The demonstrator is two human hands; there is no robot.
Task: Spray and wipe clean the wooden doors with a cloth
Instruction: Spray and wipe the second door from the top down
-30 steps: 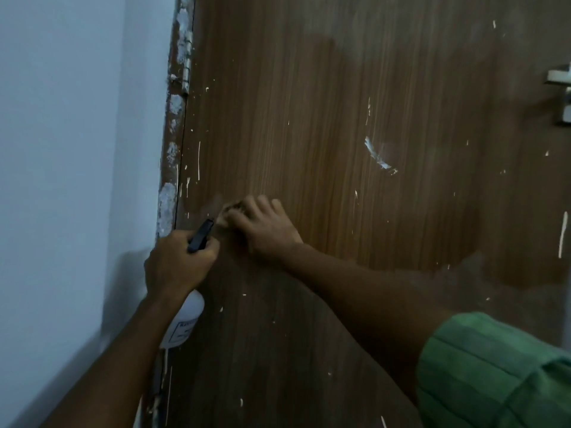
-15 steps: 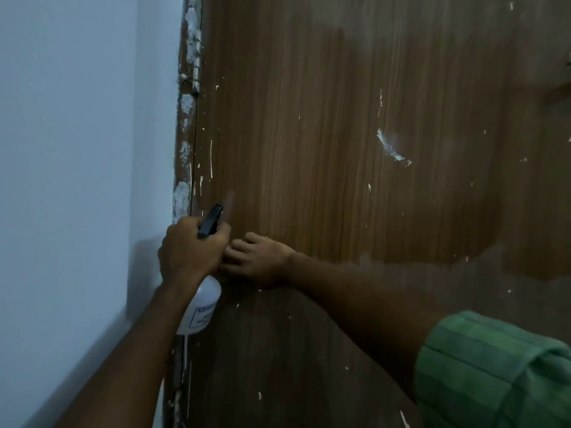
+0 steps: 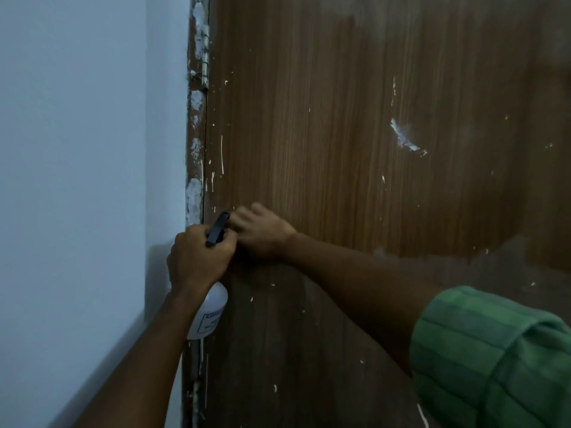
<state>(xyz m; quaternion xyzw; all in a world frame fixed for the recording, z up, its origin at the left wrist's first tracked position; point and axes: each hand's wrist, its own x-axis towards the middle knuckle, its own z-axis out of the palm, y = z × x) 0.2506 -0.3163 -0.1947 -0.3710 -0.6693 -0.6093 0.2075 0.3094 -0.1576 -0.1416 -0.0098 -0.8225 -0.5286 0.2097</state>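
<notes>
Left hand (image 3: 197, 257) grips the neck of a white spray bottle (image 3: 207, 313), black nozzle (image 3: 218, 227) aimed at the wooden door (image 3: 355, 149) near its hinge edge. Right hand (image 3: 262, 233) sits against the door just beside the nozzle, fingers curled; cloth not visible, so can't tell its grip. Paint flecks (image 3: 404, 139) dot the door.

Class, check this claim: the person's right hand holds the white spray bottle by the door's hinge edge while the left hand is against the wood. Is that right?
Not quite: the hands are swapped. The head view shows the left hand gripping the spray bottle by the hinge edge of the door, while the right hand is against the wood.
</notes>
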